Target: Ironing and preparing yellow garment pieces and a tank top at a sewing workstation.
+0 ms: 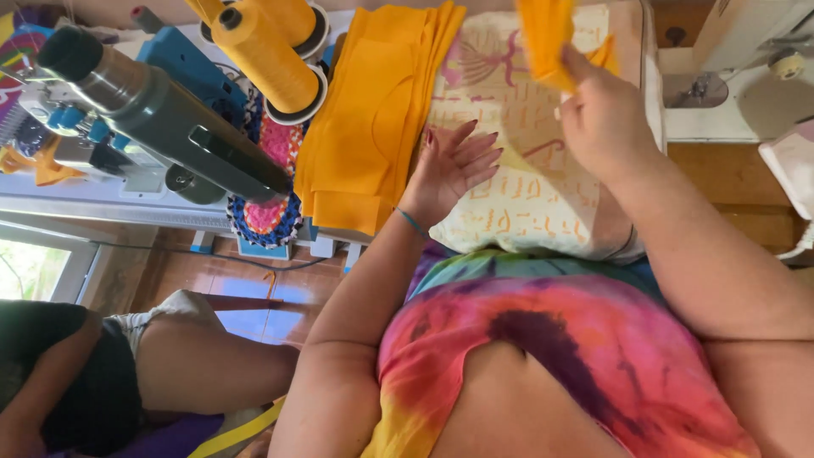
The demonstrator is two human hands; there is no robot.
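Orange cloth piece [547, 38] pinched in raised right hand [602, 119] grip; left hand [454, 165] spread flat.

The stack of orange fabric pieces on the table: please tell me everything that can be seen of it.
The stack of orange fabric pieces lies flat on the work surface, between the yellow thread cones and the printed cream cloth. It looks like soft, matte, felt-like material, cut in long pieces laid one over another, their edges fanned slightly at the far end. The near end is folded or stepped. Its right edge overlaps the cream cloth. The left hand is open just beside it; whether it touches cannot be told. The right hand holds a separate orange piece.
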